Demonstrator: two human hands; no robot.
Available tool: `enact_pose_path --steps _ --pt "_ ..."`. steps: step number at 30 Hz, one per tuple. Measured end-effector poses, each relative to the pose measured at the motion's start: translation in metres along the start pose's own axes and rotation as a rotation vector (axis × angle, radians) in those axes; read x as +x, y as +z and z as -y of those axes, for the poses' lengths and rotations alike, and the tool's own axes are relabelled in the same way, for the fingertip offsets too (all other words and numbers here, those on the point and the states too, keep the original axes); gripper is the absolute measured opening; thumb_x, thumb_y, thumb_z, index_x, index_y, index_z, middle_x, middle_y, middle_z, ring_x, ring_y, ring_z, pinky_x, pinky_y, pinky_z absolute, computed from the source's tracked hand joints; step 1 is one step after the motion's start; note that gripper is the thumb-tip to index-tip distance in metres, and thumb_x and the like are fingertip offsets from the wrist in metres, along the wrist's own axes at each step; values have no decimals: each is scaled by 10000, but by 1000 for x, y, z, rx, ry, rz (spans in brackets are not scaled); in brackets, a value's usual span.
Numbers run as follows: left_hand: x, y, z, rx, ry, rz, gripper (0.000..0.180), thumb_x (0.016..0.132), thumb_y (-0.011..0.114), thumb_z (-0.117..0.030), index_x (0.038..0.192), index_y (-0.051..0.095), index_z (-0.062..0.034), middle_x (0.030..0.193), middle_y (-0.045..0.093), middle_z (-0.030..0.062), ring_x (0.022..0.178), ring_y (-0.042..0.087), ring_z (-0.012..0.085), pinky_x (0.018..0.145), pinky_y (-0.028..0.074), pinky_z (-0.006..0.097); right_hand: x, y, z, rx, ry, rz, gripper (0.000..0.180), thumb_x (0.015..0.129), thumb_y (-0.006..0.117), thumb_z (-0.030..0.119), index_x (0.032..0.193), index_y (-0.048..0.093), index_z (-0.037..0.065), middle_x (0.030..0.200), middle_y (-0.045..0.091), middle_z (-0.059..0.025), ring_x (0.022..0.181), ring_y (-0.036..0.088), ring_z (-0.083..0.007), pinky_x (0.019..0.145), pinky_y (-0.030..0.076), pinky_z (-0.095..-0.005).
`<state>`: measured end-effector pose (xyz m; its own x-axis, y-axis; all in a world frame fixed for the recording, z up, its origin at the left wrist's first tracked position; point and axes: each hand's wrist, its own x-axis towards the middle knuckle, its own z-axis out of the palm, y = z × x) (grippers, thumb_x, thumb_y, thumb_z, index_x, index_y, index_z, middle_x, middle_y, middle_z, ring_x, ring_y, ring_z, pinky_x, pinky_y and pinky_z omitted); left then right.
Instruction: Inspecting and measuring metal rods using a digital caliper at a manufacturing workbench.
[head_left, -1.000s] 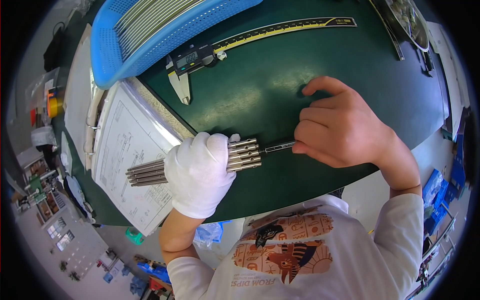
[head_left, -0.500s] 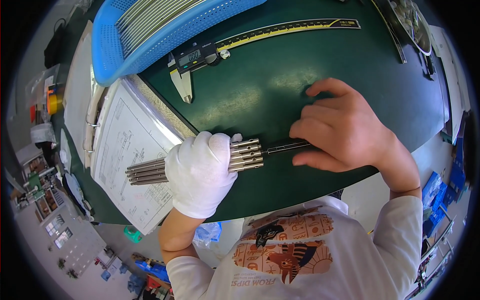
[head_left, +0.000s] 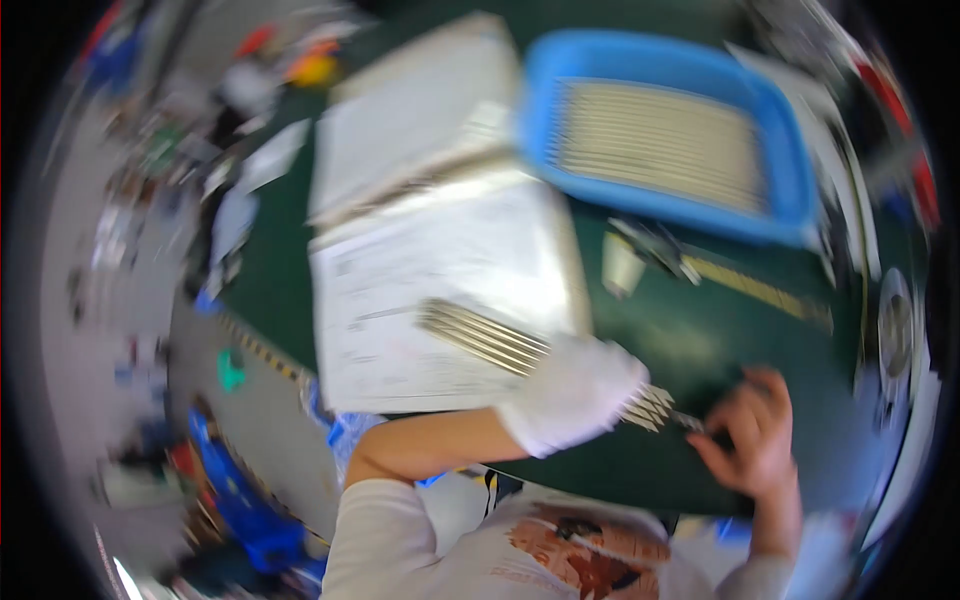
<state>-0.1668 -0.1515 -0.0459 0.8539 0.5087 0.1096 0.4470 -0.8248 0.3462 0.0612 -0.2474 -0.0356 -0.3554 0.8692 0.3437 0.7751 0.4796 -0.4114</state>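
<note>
My left hand (head_left: 580, 395), in a white glove, is closed around a bundle of several thin metal rods (head_left: 485, 338). Their long ends stretch over the open binder's page, while the thicker, slotted ends (head_left: 648, 408) stick out on the glove's right side. A thin dark rod (head_left: 687, 422) juts from one of these ends. My bare right hand (head_left: 755, 435) has its thumb and index finger at that rod's outer end, the other fingers curled. Motion blur hides the exact contact.
An open ring binder (head_left: 440, 260) with drawing sheets lies left of centre on the green table (head_left: 270, 290). Behind the hands stands a blue plastic basket (head_left: 680, 215) full of metal rods. A digital caliper (head_left: 650, 245) rests in front of it.
The view has swung to the left and blurred, so the binder, basket and caliper appear further right. Both hands appear lower and further right, the bundle still in the left one.
</note>
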Motion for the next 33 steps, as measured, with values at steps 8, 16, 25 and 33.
enact_pose_path --steps 8,16,25,33 --pt "-4 27 -21 97 -79 -216 123 650 653 -198 656 586 -94 620 607 59 633 637 249 557 493 376 -26 -15 13 -20 138 157 185 855 659 199 832 653 15 807 646 -170 879 582 -371 923 416 -510" --pt "10 28 -16 117 -67 -212 155 583 701 -201 629 605 -88 595 620 74 585 645 260 523 503 381 -16 -19 -4 -131 101 209 198 877 633 200 815 664 15 768 646 -153 771 605 -346 929 421 -502" --pt "10 32 -10 110 -73 -224 143 595 684 -202 632 609 -86 588 619 79 582 644 263 523 502 381 -3 -15 6 -134 -14 157 175 896 559 94 799 653 -17 711 618 -146 653 585 -305 855 460 -475" --pt "7 30 -11 119 -57 -272 126 623 650 -197 617 595 -84 568 600 75 579 633 266 529 490 387 -11 -7 -2 -105 -43 125 163 897 569 104 798 632 -9 697 573 -128 685 555 -320 779 451 -488"
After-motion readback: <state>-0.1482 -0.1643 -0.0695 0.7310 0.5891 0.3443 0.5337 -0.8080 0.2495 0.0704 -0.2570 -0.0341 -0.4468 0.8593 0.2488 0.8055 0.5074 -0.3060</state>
